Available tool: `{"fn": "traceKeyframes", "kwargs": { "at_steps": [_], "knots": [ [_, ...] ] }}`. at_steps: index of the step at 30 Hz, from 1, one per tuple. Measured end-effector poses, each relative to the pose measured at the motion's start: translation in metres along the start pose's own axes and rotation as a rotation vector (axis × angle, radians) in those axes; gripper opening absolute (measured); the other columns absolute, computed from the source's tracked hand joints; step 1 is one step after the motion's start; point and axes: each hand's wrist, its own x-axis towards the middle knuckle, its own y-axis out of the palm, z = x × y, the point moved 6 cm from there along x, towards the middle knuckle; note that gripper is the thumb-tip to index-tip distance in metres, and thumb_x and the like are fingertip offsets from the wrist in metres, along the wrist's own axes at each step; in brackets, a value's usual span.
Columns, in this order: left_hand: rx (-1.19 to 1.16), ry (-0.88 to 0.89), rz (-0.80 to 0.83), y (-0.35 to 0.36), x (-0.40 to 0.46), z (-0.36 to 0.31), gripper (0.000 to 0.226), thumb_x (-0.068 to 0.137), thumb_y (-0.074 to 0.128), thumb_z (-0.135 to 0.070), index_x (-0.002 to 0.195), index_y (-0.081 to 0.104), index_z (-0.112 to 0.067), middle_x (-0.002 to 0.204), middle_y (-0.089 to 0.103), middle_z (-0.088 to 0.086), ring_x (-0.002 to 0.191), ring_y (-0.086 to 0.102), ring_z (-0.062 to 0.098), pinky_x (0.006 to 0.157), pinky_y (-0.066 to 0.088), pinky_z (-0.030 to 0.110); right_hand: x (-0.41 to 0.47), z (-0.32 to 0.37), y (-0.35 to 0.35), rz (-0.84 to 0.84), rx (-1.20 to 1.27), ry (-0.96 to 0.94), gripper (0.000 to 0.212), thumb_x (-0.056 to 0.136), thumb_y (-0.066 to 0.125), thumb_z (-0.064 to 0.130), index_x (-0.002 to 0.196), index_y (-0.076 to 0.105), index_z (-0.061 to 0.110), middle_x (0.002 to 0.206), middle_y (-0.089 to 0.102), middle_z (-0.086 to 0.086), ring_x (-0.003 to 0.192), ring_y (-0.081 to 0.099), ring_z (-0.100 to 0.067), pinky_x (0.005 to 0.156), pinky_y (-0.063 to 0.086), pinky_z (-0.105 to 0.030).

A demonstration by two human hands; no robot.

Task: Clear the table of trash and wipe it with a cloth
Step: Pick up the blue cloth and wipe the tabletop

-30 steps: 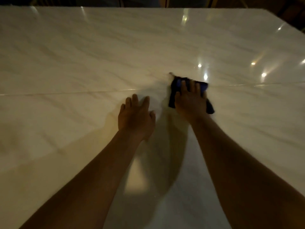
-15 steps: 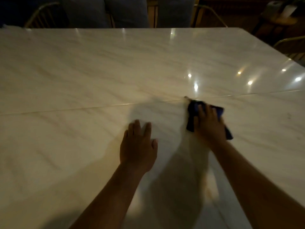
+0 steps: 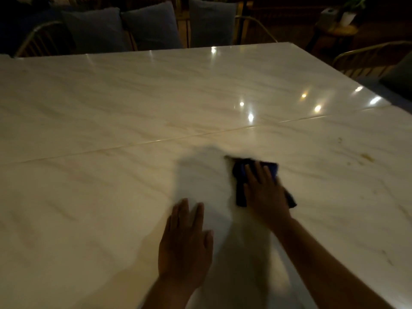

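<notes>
dim home dining room, marble table (image 3: 156, 90), cushioned chairs (image 3: 211, 25), potted plant (image 3: 351, 10)

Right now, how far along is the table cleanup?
No trash shows on the table, so clearing looks done. Wiping is in hand: the right hand presses the cloth, the left hand lies flat. Left: brownish stains near the right edge.

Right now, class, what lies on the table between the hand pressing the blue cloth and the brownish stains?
Only bare marble: the head view shows nothing between the right hand on the cloth and the stains.
</notes>
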Motion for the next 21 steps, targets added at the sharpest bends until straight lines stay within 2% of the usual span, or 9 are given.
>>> {"fn": "traceKeyframes", "kwargs": {
  "at_steps": [2,5,7,9,11,13,17,19,21],
  "knots": [
    [0.004,0.01,0.06,0.002,-0.009,-0.003,0.062,0.091,0.041,-0.05,0.148,0.046,-0.026,0.157,0.038,0.01,0.141,0.04,0.034,0.109,0.041,0.041,-0.058,0.037,0.004,0.014,0.012,-0.225,0.057,0.103,0.014,0.044,0.153,0.031,0.023,0.159,0.028,-0.008,0.147,0.025,-0.031,0.111,0.031,-0.051],
    [0.02,0.019,0.094,0.006,-0.027,-0.006,0.06,0.085,0.042,-0.049,0.136,0.059,-0.021,0.15,0.047,0.012,0.134,0.049,0.035,0.101,0.05,0.042,-0.127,0.046,-0.004,0.098,0.029,-0.471,0.052,0.105,0.017,0.045,0.156,0.016,0.033,0.163,0.017,0.003,0.15,0.015,-0.022,0.116,0.014,-0.044],
    [0.059,0.012,0.088,0.005,-0.042,-0.008,0.063,0.082,0.041,-0.05,0.132,0.065,-0.021,0.142,0.055,0.015,0.124,0.058,0.037,0.093,0.054,0.044,-0.117,0.015,-0.009,0.062,-0.015,-0.451,0.051,0.105,0.018,0.044,0.155,0.02,0.033,0.163,0.018,0.003,0.149,0.021,-0.023,0.116,0.015,-0.043],
    [0.083,0.015,0.064,0.002,-0.056,-0.012,0.063,0.086,0.036,-0.052,0.133,0.064,-0.022,0.14,0.057,0.016,0.121,0.06,0.039,0.089,0.056,0.047,-0.082,-0.025,-0.016,0.006,-0.045,-0.231,0.056,0.103,0.01,0.047,0.155,0.02,0.031,0.162,0.014,0.003,0.149,0.021,-0.025,0.117,0.017,-0.042],
    [0.108,-0.012,0.08,0.003,-0.067,-0.014,0.067,0.096,0.019,-0.055,0.133,0.065,-0.022,0.138,0.059,0.016,0.119,0.062,0.039,0.085,0.057,0.047,-0.061,-0.049,-0.012,0.054,-0.019,0.03,0.06,0.1,0.004,0.048,0.157,0.009,0.03,0.164,0.001,0.003,0.152,0.005,-0.022,0.121,0.01,-0.043],
    [0.122,-0.027,0.09,0.006,-0.074,-0.016,0.073,0.097,0.012,-0.056,0.131,0.066,-0.022,0.135,0.061,0.017,0.116,0.064,0.04,0.082,0.059,0.047,-0.071,-0.035,-0.008,0.046,0.027,0.096,0.063,0.099,0.005,0.048,0.157,0.017,0.026,0.164,0.009,-0.002,0.151,0.009,-0.025,0.12,0.015,-0.047],
    [0.091,0.017,0.044,0.008,-0.097,-0.024,0.066,0.078,0.04,-0.052,0.127,0.069,-0.017,0.135,0.06,0.02,0.118,0.061,0.04,0.086,0.058,0.044,-0.166,0.025,-0.002,0.084,-0.002,-0.239,0.055,0.102,0.017,0.044,0.148,0.042,0.025,0.156,0.036,-0.005,0.143,0.035,-0.029,0.11,0.03,-0.049],
    [0.064,0.054,0.0,0.013,-0.113,-0.025,0.063,0.081,0.04,-0.051,0.123,0.071,-0.015,0.136,0.059,0.02,0.124,0.051,0.038,0.094,0.047,0.043,-0.211,0.029,-0.009,0.116,0.012,-0.388,0.051,0.1,0.03,0.043,0.147,0.044,0.029,0.153,0.04,-0.002,0.141,0.036,-0.025,0.109,0.025,-0.045],
    [0.049,0.078,-0.03,0.017,-0.128,-0.026,0.061,0.093,0.027,-0.057,0.129,0.06,-0.019,0.136,0.059,0.02,0.124,0.044,0.036,0.094,0.041,0.042,-0.218,0.004,-0.017,0.148,-0.031,-0.429,0.051,0.102,0.023,0.044,0.148,0.04,0.031,0.155,0.038,0.001,0.142,0.033,-0.021,0.111,0.022,-0.042]
  ]
}}
